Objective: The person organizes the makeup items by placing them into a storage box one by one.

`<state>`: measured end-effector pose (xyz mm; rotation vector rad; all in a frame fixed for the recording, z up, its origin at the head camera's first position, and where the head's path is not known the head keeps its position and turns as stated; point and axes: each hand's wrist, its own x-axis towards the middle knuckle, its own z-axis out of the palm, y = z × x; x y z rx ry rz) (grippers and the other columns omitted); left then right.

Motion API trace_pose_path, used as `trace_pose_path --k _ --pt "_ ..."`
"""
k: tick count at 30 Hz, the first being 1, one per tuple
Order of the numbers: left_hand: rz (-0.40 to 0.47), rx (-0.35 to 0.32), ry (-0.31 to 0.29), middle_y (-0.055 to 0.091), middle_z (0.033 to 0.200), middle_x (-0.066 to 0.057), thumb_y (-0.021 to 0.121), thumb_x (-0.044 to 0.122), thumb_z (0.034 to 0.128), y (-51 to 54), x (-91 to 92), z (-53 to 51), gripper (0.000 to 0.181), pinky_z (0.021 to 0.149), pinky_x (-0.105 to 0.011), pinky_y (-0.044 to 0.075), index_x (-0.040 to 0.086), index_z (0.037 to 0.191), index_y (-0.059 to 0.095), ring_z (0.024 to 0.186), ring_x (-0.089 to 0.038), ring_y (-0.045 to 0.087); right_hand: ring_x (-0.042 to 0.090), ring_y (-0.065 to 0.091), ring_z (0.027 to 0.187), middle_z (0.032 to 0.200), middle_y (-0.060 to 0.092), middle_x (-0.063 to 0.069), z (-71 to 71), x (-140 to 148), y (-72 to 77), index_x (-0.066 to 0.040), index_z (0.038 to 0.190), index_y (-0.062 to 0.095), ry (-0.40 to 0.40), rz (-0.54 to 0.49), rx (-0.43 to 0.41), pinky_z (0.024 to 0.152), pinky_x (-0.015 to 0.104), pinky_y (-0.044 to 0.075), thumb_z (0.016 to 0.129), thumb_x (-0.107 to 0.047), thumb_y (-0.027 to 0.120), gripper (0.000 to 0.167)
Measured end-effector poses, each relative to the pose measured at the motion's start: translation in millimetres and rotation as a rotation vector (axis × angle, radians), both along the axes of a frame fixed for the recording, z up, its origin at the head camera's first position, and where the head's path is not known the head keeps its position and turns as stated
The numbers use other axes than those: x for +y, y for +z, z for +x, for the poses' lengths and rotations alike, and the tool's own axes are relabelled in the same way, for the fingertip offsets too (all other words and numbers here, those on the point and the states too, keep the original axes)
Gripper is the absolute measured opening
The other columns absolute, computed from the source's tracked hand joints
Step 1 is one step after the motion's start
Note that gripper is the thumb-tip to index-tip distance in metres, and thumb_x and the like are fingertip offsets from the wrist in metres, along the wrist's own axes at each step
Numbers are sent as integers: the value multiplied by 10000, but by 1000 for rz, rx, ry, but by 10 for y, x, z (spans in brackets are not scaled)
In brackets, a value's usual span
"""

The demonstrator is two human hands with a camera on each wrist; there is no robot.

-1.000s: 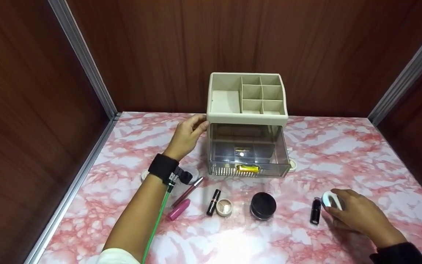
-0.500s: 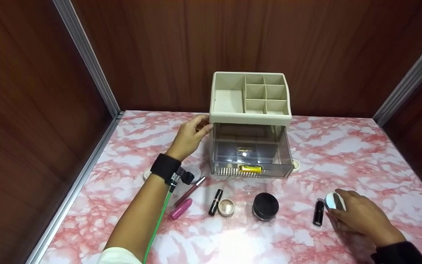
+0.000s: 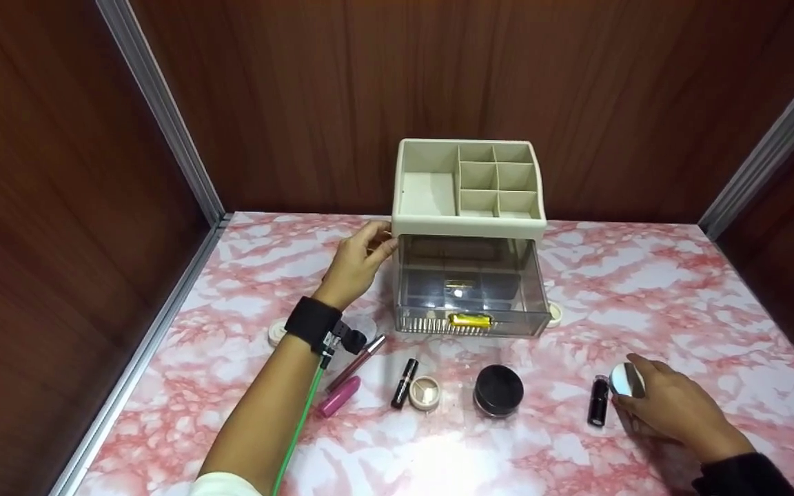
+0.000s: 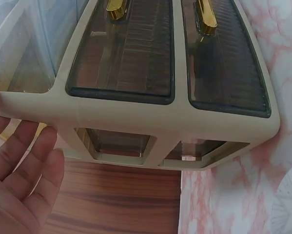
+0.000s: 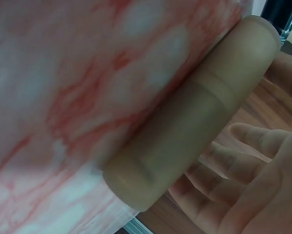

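Observation:
My left hand [image 3: 359,258] holds the left upper side of a cream makeup organizer [image 3: 469,226], its thumb at the front edge and its fingers by the side opening. In the left wrist view, two dark clear drawers [image 4: 131,58] with gold handles fill the organizer's front. My right hand [image 3: 676,406] pinches a beige cylindrical tube [image 5: 184,122] between thumb and index finger. From the head view, only its shiny round end [image 3: 623,381] shows; the palm hides the body. Just left of it a black lipstick tube [image 3: 598,399] lies on the table.
Across the marbled table [image 3: 645,275] lie a black-lidded jar [image 3: 498,389], a small cream pot [image 3: 425,393], another black tube [image 3: 404,383], a pink tube [image 3: 339,397] and a lip gloss [image 3: 357,363]. Round items sit beside the organizer, partly hidden. Wooden walls enclose the table.
The beige tube has tilted slightly in my right hand, so its round end faces the head camera more fully. My left hand stays on the organizer; the head view has shifted slightly.

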<state>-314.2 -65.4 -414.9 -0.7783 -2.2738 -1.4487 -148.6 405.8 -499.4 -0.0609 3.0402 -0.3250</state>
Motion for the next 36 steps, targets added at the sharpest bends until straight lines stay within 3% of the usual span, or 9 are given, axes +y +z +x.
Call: trace_pose_path --k 6,10,14,19,30,36 --pt "-7 -2 -1 679 1076 -85 583 306 984 -1 20 -19 335 847 -327 503 67 1218 605 965 -181 641 614 432 1117 1329 380 399 28 13 -1 75 1432 348 -15 -5 15 870 694 370 814 -569 696 958" --pt "0 -17 -7 673 1087 -97 581 303 983 -15 15 -23 329 844 -335 505 77 1221 604 967 -215 641 602 453 1103 1315 413 371 61 -23 48 63 1413 391 4 -4 68 852 685 386 814 -569 700 924" --pt "17 -28 -12 674 1077 -81 585 296 983 -30 3 -20 324 848 -333 504 78 1223 603 970 -212 639 589 465 1104 1308 438 355 93 -104 170 51 1395 424 31 8 119 847 679 394 821 -596 683 903" --pt "36 -22 -8 681 1055 -52 593 299 978 -45 -9 -16 309 837 -322 507 80 1194 612 953 -188 642 587 446 1125 1327 425 365 109 -219 355 34 1407 417 38 17 120 856 693 378 826 -630 654 914" --pt "55 -50 -27 673 1069 -65 593 234 988 -41 10 -12 268 830 -323 512 75 1203 607 958 -203 639 563 475 1106 1301 459 354 208 -361 558 20 1384 441 87 15 191 838 677 397 832 -488 725 803" --pt "65 -64 -21 675 1074 -64 594 257 984 -35 20 1 293 819 -304 523 74 1212 608 941 -180 645 532 492 1104 1285 494 316 261 -448 716 6 1385 461 136 5 293 831 670 405 834 -510 723 798"
